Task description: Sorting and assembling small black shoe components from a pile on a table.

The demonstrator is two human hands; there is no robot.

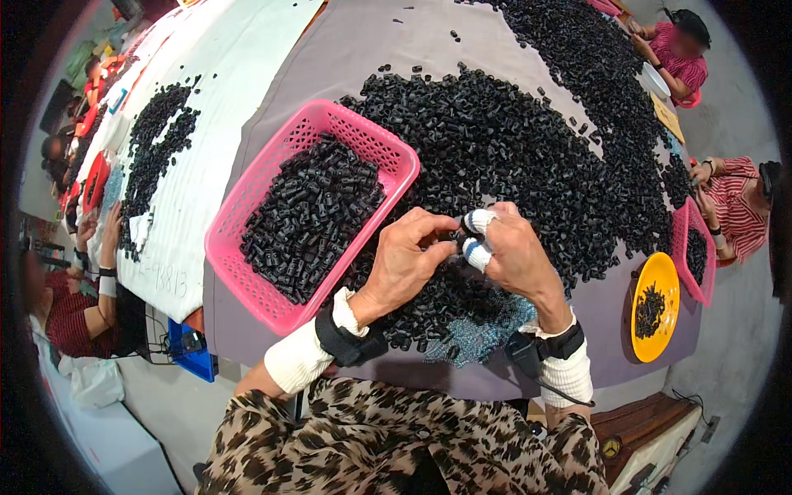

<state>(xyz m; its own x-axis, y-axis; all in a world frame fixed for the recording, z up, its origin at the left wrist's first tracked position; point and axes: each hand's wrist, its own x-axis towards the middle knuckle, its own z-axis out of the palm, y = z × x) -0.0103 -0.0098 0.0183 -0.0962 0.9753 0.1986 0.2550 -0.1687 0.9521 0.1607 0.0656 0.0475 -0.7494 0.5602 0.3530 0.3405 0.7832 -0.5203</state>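
My left hand [406, 257] and my right hand [521, 254] meet over a large heap of small black plastic parts [487, 132]. Thumb and forefinger of each are pinched together around a small black plastic part [453, 234], mostly covered by the fingers. White finger sleeves with blue bands [477, 239] cover two fingertips of the right hand. To the left stands a pink perforated basket [252, 301], with many black parts [309, 219] inside. Just below the right hand lies a clump of bluish, see-through small bits [474, 337].
A yellow oval plate [670, 285] with black scraps sits at the right, beside another pink basket [689, 239]. Co-workers [738, 202] work along the right edge, others [82, 305] at a white-covered table [169, 272] on the left. A blue crate [191, 355] stands below.
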